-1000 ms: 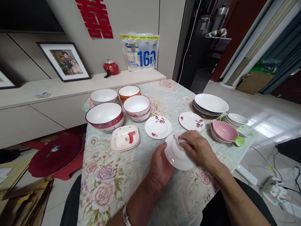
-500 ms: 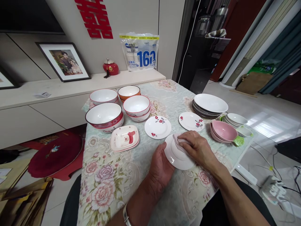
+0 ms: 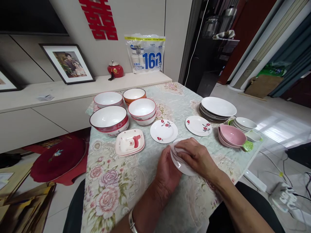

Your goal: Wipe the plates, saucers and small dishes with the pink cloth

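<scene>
A small white plate [image 3: 182, 165] is tilted above the front of the table, its plain underside turned up. My left hand [image 3: 167, 169] grips it by the left edge, thumb on the rim and fingers underneath. My right hand [image 3: 195, 155] is closed on a pale cloth [image 3: 179, 149] and presses it against the plate near the upper left rim; most of the cloth is hidden under the fingers. Just beyond the hands lie two white plates with red flowers, a left one [image 3: 164, 131] and a right one [image 3: 198, 125].
Stacked bowls [image 3: 108, 118] and square bear dishes [image 3: 130, 142] occupy the table's left side. At the right stand stacked large plates [image 3: 218, 106], pink bowls [image 3: 232, 136] and small white dishes [image 3: 246, 123]. A flowered tablecloth [image 3: 109, 181] covers the table; a cabinet [image 3: 73, 94] adjoins the far side.
My right hand has slid left with the cloth across the plate's underside, toward my left thumb. The left hand keeps its hold on the plate.
</scene>
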The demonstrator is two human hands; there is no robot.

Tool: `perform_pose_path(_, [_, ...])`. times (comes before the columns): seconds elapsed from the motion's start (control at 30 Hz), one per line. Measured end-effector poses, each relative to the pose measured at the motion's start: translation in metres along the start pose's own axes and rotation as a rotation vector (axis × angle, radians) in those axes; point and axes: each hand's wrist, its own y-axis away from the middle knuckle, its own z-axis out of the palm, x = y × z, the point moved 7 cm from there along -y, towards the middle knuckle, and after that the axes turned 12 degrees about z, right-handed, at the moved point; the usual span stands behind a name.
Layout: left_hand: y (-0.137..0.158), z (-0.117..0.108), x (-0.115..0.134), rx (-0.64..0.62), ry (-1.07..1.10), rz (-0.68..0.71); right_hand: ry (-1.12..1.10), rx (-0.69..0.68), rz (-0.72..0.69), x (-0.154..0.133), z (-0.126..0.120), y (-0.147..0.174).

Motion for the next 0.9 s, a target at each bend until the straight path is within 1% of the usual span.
perform_pose_path(0.03, [0.000,0.000,0.000,0.003,0.010,-0.001,0.025,-0.005,-0.019,-0.004,0.003,0.000])
perform_pose_path(0.07, [0.001,0.000,0.000,0.003,0.015,-0.010,0.045,-0.038,-0.040,-0.009,0.006,0.000])
perform_pose_path(0.17, [0.003,0.001,0.001,0.027,0.002,-0.036,0.068,-0.216,-0.086,-0.022,0.014,0.003])
perform_pose_path(0.23, [0.003,0.001,0.002,0.059,-0.018,-0.036,0.046,-0.324,-0.078,-0.025,0.013,0.007])
perform_pose_path(0.3, [0.003,0.001,0.001,0.060,-0.042,-0.038,-0.010,-0.404,-0.047,-0.023,0.008,0.011])
perform_pose_path(0.4, [0.001,0.005,-0.002,-0.019,-0.082,-0.050,-0.112,-0.517,0.004,-0.016,0.001,0.018])
perform_pose_path(0.5, [-0.002,0.003,-0.005,-0.043,-0.102,-0.051,-0.156,-0.557,0.056,-0.005,-0.008,0.021])
perform_pose_path(0.6, [-0.002,-0.005,-0.007,0.010,-0.127,-0.049,-0.159,-0.510,0.113,0.010,-0.017,0.019])
perform_pose_path(0.67, [-0.003,-0.009,-0.006,0.039,-0.153,-0.019,-0.134,-0.429,0.159,0.023,-0.021,0.016])
perform_pose_path(0.73, [-0.003,-0.011,-0.004,0.050,-0.180,0.019,-0.085,-0.299,0.197,0.036,-0.023,0.011])
perform_pose_path(0.8, [-0.003,-0.012,-0.004,0.041,-0.198,0.042,-0.017,-0.143,0.205,0.043,-0.024,0.006])
perform_pose_path(0.87, [-0.003,-0.011,-0.004,0.028,-0.195,0.047,0.050,-0.003,0.175,0.040,-0.023,0.004])
perform_pose_path(0.9, [-0.003,-0.012,-0.003,0.032,-0.186,0.048,0.072,0.035,0.148,0.036,-0.021,0.003])
